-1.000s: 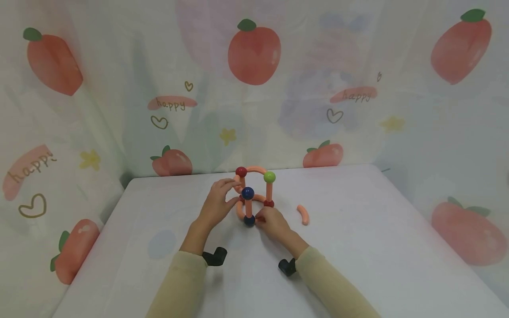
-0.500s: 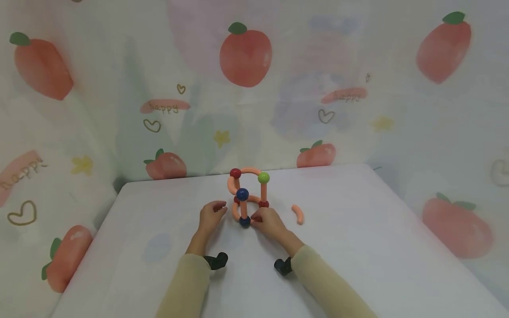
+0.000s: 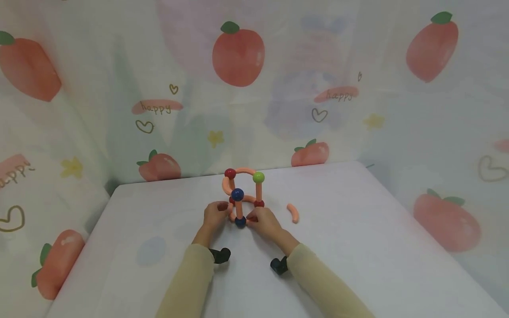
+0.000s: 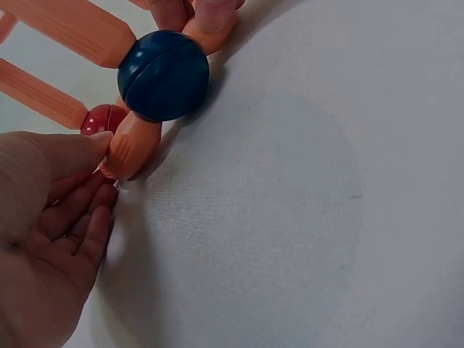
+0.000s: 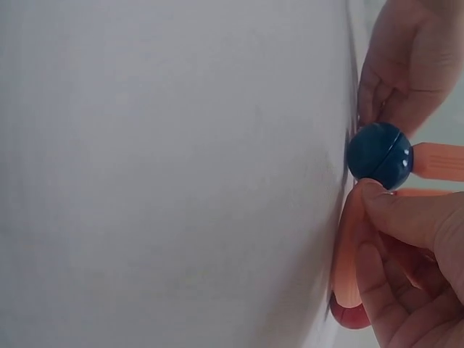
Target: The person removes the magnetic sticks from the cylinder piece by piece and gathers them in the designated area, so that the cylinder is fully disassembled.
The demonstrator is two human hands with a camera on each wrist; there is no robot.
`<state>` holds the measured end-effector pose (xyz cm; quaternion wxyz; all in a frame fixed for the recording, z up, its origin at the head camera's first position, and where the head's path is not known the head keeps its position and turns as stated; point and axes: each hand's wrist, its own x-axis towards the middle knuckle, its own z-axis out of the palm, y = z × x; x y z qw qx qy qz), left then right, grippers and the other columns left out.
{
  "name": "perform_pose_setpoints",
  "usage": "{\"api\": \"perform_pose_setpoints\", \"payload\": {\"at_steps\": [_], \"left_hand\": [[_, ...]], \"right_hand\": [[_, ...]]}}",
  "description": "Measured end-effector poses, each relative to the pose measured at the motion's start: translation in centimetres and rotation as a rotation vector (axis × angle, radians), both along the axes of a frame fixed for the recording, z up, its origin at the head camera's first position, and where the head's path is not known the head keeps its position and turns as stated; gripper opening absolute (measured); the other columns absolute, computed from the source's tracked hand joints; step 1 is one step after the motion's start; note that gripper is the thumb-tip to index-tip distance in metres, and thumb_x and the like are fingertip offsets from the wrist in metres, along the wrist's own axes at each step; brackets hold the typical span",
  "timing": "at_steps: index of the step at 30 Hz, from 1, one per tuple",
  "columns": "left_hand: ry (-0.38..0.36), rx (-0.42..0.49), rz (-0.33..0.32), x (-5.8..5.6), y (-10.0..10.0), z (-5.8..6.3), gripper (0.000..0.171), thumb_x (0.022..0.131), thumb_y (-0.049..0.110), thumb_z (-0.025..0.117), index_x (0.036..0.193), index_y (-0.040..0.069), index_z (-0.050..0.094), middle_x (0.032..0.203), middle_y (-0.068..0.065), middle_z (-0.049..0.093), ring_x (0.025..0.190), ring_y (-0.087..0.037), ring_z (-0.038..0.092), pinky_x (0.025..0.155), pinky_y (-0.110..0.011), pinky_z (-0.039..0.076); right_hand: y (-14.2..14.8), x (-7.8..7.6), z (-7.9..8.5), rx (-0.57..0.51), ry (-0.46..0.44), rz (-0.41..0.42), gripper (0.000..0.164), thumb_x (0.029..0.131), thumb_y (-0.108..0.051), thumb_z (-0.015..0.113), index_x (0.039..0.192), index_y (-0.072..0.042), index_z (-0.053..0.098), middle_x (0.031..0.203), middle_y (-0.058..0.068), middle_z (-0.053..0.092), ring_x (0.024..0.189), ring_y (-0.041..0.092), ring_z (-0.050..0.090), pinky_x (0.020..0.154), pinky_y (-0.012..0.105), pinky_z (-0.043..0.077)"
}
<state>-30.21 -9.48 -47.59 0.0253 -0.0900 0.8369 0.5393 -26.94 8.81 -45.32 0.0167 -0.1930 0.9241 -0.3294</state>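
Observation:
A toy frame of orange rods and coloured balls stands on the table. Its top has a red ball point(image 3: 230, 174), a green ball point(image 3: 258, 177) and a blue ball point(image 3: 237, 194); a dark blue ball point(image 3: 240, 221) sits at the bottom front. With thumb and fingers my left hand point(image 3: 215, 217) pinches the lower left curved rod point(image 4: 134, 148), which meets the dark blue ball. On that ball's other side, my right hand point(image 3: 264, 223) pinches another curved rod point(image 5: 348, 254) lying along the tabletop. In the right wrist view its fingers partly cover a lower red ball point(image 5: 351, 315).
One loose curved orange rod point(image 3: 293, 213) lies on the white table point(image 3: 358, 247), right of the frame. A fruit-printed cloth point(image 3: 274, 101) hangs behind the table and at both sides. Black wrist cameras point(image 3: 279, 266) protrude from the sleeves.
My left hand has left the upper part of the frame, dropped to the table and taken hold of the lower left curved rod. My right hand keeps its grip. The head view has shifted slightly right.

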Motion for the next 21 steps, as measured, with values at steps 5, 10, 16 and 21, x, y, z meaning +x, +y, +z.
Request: {"api": "perform_pose_setpoints", "payload": {"at_steps": [5, 10, 16, 21], "left_hand": [[-0.049, -0.005, 0.005, -0.1, 0.2, 0.5, 0.030, 0.086, 0.016, 0.065, 0.113, 0.002, 0.064, 0.104, -0.010, 0.063, 0.094, -0.023, 0.056, 0.083, -0.035, 0.047], [-0.029, -0.039, 0.029, 0.4, 0.4, 0.7, 0.029, 0.084, 0.013, 0.066, 0.110, 0.000, 0.065, 0.101, -0.011, 0.064, 0.090, -0.022, 0.057, 0.080, -0.034, 0.047], [0.047, -0.079, 0.109, 1.8, 1.2, 0.7, 0.027, 0.079, 0.011, 0.069, 0.101, -0.004, 0.067, 0.092, -0.013, 0.066, 0.082, -0.022, 0.058, 0.071, -0.033, 0.049], [0.052, -0.108, 0.181, 2.7, 2.0, 0.8, 0.025, 0.079, 0.012, 0.070, 0.099, -0.003, 0.067, 0.090, -0.011, 0.065, 0.078, -0.021, 0.058, 0.069, -0.033, 0.049]], "right_hand": [[0.1, 0.0, 0.0, 0.028, 0.042, 0.026, 0.014, 0.081, -0.010, 0.070, 0.094, -0.004, 0.072, 0.077, -0.001, 0.065, 0.072, 0.010, 0.056, 0.071, 0.025, 0.048], [0.3, -0.1, 0.1, 0.063, 0.052, 0.040, 0.015, 0.081, -0.008, 0.070, 0.095, -0.004, 0.071, 0.079, 0.000, 0.066, 0.074, 0.011, 0.057, 0.073, 0.027, 0.049], [0.9, -0.3, 0.1, 0.081, 0.054, 0.027, 0.014, 0.081, -0.006, 0.069, 0.095, -0.005, 0.071, 0.080, 0.000, 0.063, 0.076, 0.013, 0.056, 0.075, 0.028, 0.049], [1.4, -0.4, 0.2, 0.082, 0.065, 0.054, 0.014, 0.082, -0.007, 0.068, 0.095, -0.006, 0.070, 0.080, -0.002, 0.061, 0.077, 0.012, 0.056, 0.076, 0.028, 0.049]]}}
